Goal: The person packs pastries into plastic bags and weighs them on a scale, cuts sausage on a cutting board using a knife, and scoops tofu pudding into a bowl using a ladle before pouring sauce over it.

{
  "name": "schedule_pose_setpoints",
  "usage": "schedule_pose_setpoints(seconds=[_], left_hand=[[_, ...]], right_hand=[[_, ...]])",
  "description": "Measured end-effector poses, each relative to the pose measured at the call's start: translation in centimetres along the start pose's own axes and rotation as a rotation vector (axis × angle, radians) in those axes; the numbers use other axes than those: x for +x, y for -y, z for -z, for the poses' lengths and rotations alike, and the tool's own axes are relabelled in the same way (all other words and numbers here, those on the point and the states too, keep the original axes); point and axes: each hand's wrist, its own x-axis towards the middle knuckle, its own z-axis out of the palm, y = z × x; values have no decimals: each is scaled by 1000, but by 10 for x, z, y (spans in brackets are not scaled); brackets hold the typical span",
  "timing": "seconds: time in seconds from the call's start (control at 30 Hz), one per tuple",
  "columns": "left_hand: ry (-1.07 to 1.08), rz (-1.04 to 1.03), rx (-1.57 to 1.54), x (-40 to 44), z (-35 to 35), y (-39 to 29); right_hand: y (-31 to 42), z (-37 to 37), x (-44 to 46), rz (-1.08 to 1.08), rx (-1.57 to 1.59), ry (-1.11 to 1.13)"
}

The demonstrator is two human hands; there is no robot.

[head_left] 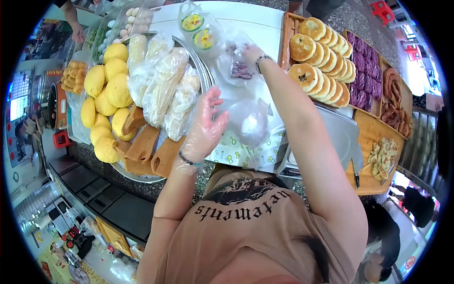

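My left hand (204,124), in a thin clear plastic glove, is raised over the table with its fingers apart and nothing visible in them. My right hand (253,56) reaches farther forward, its fingers closed at the edge of a clear plastic bag (226,61) with purple pieces (241,70) inside. Part of that hand's grip is hidden by the bag. Just right of my left hand lies a clear bag with a round white thing (254,127) in it. Beyond it, another clear bag shows yellow printed labels (193,22).
Left stands a round metal tray (202,71) with yellow buns (119,90), brown cake slabs (171,154) and plastic-wrapped rolls (165,85). To the right are trays of round flatbreads (303,47) and purple rolls (364,71), plus a knife (355,173). Another person's hand (78,33) shows far left.
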Motion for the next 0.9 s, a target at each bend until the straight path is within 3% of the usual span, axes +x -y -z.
schedule_pose_setpoints(seconds=[0.03, 0.1, 0.13, 0.2, 0.27, 0.3, 0.33, 0.37, 0.4, 0.47, 0.5, 0.57, 0.7, 0.77, 0.9], left_hand=[[-79, -4, -4, 6, 4, -5], [-251, 2, -24, 22, 16, -20], [-251, 4, -24, 34, 19, -27], [-321, -287, -36, 65, 25, -39], [-273, -435, 152, 106, 15, -49], [-241, -477, 332, 134, 7, -48], [-208, -518, 511, 163, -2, -46], [-158, -477, 629, 188, -13, -38], [-108, -435, 747, 213, -23, -25], [137, -323, 1148, 260, -37, 9], [139, -325, 1148, 269, -40, 25], [144, -409, 1442, 283, -40, 47], [276, -299, 1616, 294, -49, 55], [454, 11, 1643, 291, -52, 42], [303, -35, 1507, 291, -51, 33]], right_hand=[[9, 22, -13, -1, 1, -1], [49, 95, -71, -267, 238, 57], [52, 102, -90, -243, 232, 86], [62, 118, -125, -217, 225, 114], [74, 134, -161, -9, 67, 108], [64, 123, -166, -10, 66, 110], [50, 104, -172, 110, 19, -28], [41, 94, -177, 230, -28, -164], [39, 97, -182, 229, -30, -162], [40, 109, -195, 116, -125, 230], [38, 108, -200, 123, -158, 200], [31, 106, -207, 130, -198, 179], [20, 100, -206, 160, -249, 112], [14, 104, -202, 173, -265, 102], [2, 126, -195, 118, -238, -14]])
